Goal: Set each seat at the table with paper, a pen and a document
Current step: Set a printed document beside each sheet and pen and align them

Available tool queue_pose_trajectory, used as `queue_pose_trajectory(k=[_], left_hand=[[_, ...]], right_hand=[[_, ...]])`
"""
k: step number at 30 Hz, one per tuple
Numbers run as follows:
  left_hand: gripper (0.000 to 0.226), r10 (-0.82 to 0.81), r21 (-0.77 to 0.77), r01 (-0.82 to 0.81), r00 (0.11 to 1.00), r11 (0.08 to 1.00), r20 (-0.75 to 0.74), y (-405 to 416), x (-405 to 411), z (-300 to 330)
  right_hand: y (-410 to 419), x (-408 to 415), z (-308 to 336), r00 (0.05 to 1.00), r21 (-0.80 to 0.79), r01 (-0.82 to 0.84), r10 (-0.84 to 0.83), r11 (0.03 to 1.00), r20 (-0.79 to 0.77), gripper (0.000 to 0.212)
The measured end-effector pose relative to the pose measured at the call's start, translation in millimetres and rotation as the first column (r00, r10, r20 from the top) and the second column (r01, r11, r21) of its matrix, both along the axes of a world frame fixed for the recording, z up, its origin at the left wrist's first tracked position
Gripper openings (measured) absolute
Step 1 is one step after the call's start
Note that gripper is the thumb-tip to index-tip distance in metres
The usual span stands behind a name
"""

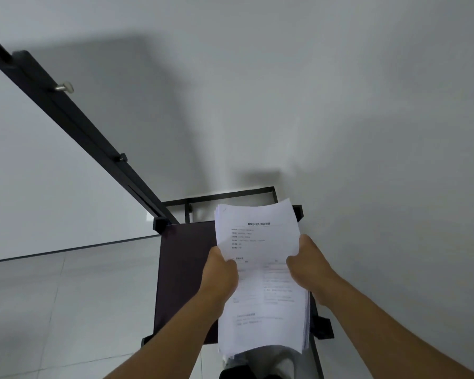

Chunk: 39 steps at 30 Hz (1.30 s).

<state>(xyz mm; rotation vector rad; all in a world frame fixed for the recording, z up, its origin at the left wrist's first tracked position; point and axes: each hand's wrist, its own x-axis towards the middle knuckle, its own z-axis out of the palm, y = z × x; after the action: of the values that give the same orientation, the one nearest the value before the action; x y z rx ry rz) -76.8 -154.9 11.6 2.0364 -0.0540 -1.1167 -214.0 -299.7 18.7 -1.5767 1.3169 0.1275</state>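
Both hands grip one stack of printed documents (260, 269) in mid-air: left hand (220, 272) curled on its left edge, right hand (308, 265) on its right. Long axis runs away from the person, over a dark stand (184, 269); white wall (340, 105) beyond.

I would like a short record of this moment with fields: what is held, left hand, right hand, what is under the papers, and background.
held: stack of printed papers, top sheet with text facing the camera
left hand: left hand grips the stack's left edge
right hand: right hand grips the stack's right edge
under the papers: dark shelf on a black metal frame
background: white wall, tiled floor
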Motion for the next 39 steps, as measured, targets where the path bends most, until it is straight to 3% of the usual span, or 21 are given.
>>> queue_pose_trajectory(k=[6,13,21,30,35,39], left_hand=[[0.027,0.149,-0.267,-0.125,0.986,0.955,0.070,-6.4,54.1,104.9],[0.019,0.228,-0.570,-0.022,0.929,0.821,0.293,-3.8,96.5,265.4],[0.021,0.370,-0.729,0.052,0.836,0.683,0.406,41.7,99.8,409.5],[0.019,0.503,-0.814,0.073,0.752,0.577,0.425,91.1,81.9,472.3],[0.021,0.520,-0.801,0.036,0.743,0.598,0.421,110.2,61.8,479.8],[0.021,0.613,-0.791,-0.031,0.650,0.611,0.449,126.1,43.4,474.7]], right_hand=[[-23.0,40.8,106.2,0.951,-0.127,0.103,-0.060,0.987,0.304,0.023],[-36.3,83.7,256.8,0.795,-0.171,0.190,-0.050,0.967,0.605,0.016],[6.2,102.4,405.3,0.551,-0.310,0.106,0.204,0.945,0.809,0.026],[34.2,101.0,480.0,0.381,-0.358,0.098,0.298,0.928,0.876,0.017],[43.5,93.4,500.7,0.307,-0.360,0.039,0.332,0.932,0.892,0.012],[52.9,94.8,500.3,0.283,-0.384,-0.073,0.388,0.920,0.877,0.012]])
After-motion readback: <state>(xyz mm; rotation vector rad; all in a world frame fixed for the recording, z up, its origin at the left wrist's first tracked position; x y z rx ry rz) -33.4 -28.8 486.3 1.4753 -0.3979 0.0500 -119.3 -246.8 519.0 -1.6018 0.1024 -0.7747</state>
